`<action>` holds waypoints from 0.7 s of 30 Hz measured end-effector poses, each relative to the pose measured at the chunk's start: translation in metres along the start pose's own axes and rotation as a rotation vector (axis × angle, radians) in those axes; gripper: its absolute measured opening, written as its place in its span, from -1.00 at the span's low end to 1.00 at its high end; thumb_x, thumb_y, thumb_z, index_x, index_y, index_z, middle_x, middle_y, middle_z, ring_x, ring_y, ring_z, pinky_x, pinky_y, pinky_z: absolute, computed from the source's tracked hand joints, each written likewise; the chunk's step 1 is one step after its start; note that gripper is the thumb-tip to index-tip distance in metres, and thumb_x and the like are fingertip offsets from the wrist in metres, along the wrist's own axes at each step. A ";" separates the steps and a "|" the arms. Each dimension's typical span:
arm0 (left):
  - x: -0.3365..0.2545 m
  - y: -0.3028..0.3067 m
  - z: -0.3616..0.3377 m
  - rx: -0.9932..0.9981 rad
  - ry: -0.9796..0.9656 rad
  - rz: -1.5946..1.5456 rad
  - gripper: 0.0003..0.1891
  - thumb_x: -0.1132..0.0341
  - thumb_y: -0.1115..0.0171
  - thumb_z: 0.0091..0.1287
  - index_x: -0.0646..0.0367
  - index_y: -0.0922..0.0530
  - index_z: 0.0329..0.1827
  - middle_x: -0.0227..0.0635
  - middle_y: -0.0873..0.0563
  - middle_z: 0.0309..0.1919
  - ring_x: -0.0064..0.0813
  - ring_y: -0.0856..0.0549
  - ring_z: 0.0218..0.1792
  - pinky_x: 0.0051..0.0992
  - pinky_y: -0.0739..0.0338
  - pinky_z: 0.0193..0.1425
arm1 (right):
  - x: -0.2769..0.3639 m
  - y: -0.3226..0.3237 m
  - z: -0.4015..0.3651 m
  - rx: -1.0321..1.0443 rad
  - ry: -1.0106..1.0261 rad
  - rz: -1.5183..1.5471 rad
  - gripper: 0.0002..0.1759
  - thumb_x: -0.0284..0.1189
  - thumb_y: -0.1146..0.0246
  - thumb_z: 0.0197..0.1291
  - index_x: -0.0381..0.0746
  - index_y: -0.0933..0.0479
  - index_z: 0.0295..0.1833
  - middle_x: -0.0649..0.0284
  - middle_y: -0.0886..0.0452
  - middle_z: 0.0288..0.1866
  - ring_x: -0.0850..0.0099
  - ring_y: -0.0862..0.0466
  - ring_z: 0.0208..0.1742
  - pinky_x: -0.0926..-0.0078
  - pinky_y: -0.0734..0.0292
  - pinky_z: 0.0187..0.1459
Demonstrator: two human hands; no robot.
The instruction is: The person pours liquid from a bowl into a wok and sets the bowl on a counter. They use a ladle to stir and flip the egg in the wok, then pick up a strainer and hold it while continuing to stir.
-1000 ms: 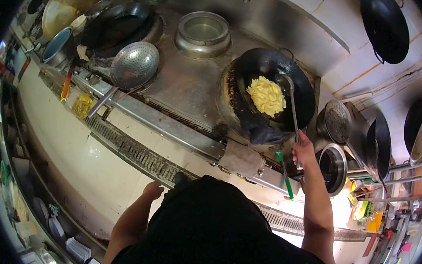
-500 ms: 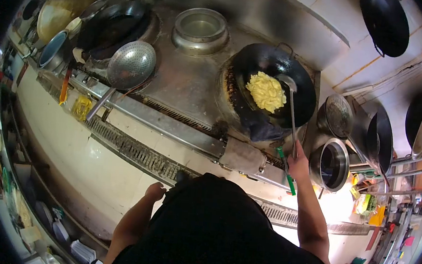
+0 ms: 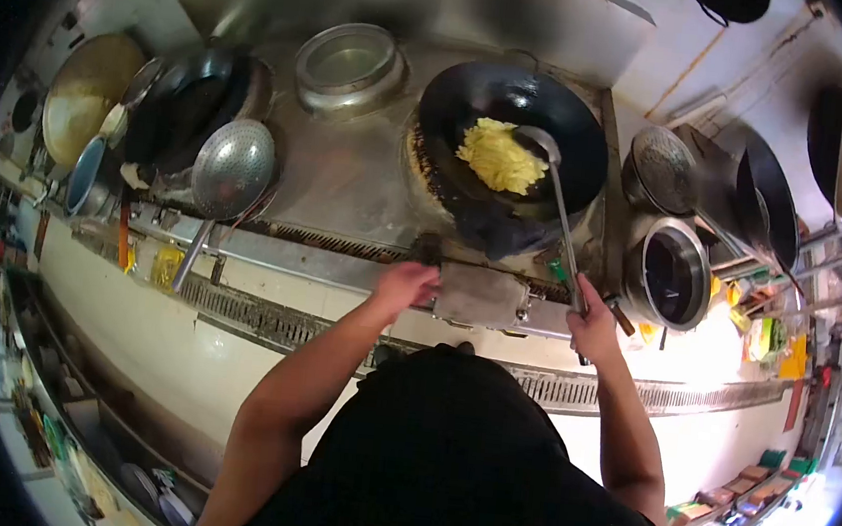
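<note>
My right hand (image 3: pixel 596 326) is closed around the long handle of a metal ladle (image 3: pixel 563 215). The ladle's bowl rests in a black wok (image 3: pixel 583 127), against the right side of a mound of yellow scrambled egg (image 3: pixel 500 157). At the stove's front edge is my left hand (image 3: pixel 407 287), its fingers loosely extended and slightly blurred, holding nothing. Just right of those fingers, a grey cloth (image 3: pixel 481 293) hangs over the edge. A dark folded cloth (image 3: pixel 508 239) lies on the wok's near rim.
A perforated skimmer (image 3: pixel 234 169) sits left on the stove, beside a second dark wok (image 3: pixel 189 107). Behind stands a round metal pot (image 3: pixel 346 66). To the right are a strainer (image 3: pixel 664 169) and a steel pot with dark liquid (image 3: pixel 673 275). A floor grate (image 3: pixel 266 322) runs below.
My left hand has risen from beside my body to the stove's front edge by the grey cloth. My right hand keeps its hold on the ladle. The view has shifted.
</note>
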State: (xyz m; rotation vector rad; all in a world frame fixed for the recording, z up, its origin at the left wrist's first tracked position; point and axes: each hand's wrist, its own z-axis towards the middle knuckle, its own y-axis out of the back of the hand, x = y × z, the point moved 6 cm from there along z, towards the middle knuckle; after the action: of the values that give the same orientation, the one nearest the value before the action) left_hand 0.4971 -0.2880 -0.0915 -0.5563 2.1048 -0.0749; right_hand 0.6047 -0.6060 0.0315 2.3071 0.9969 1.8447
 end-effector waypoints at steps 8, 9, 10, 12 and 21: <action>-0.052 -0.143 0.088 -0.242 0.185 -0.664 -0.54 0.11 -0.27 0.16 0.17 -0.40 0.03 -0.13 -0.52 -0.09 -0.21 -0.59 -0.15 -0.21 -0.55 -0.02 | 0.059 0.039 -0.041 0.329 -0.172 -0.057 -0.30 -0.61 -0.11 0.04 -0.21 -0.19 0.39 0.30 -0.41 -0.59 0.56 -0.43 -0.73 0.61 -0.36 -0.64; -0.049 -0.147 0.093 -0.308 0.152 -0.728 -0.58 0.14 -0.28 0.14 0.18 -0.44 -0.03 -0.17 -0.54 -0.11 -0.26 -0.60 -0.17 -0.24 -0.58 -0.10 | 0.061 0.044 -0.036 0.317 -0.176 -0.050 -0.30 -0.61 -0.11 0.04 -0.21 -0.19 0.39 0.30 -0.41 -0.59 0.56 -0.43 -0.73 0.61 -0.36 -0.64; -0.046 -0.152 0.096 -0.302 0.158 -0.718 -0.58 0.14 -0.28 0.14 0.18 -0.44 -0.03 -0.17 -0.54 -0.11 -0.26 -0.60 -0.17 -0.24 -0.58 -0.10 | 0.068 0.044 -0.031 0.351 -0.146 -0.148 -0.30 -0.58 -0.12 0.06 -0.18 -0.18 0.39 0.26 -0.45 -0.58 0.51 -0.47 -0.72 0.55 -0.40 -0.62; -0.049 -0.147 0.100 -0.359 0.069 -0.743 -0.71 0.25 -0.24 0.11 0.18 -0.47 -0.15 -0.22 -0.56 -0.21 -0.26 -0.60 -0.23 -0.25 -0.59 -0.15 | 0.077 0.044 -0.019 0.383 -0.142 -0.280 -0.29 -0.50 -0.15 0.04 -0.15 -0.17 0.39 0.09 -0.57 -0.45 0.35 -0.58 -0.63 0.40 -0.50 -0.52; -0.049 -0.140 0.093 -0.378 0.114 -0.723 -0.80 0.42 -0.06 0.22 0.25 -0.38 -0.12 -0.16 -0.41 -0.22 -0.17 -0.48 -0.20 -0.06 -0.42 0.21 | 0.060 0.027 0.027 0.273 0.023 -0.296 -0.29 -0.47 -0.17 0.02 -0.17 -0.20 0.37 0.03 -0.57 -0.43 0.33 -0.58 -0.59 0.38 -0.51 -0.48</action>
State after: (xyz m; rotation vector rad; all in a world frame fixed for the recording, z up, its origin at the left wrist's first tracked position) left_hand 0.6449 -0.3782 -0.0697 -1.5519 1.9310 -0.1204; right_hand 0.6467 -0.5885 0.0864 2.1209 1.5835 1.7117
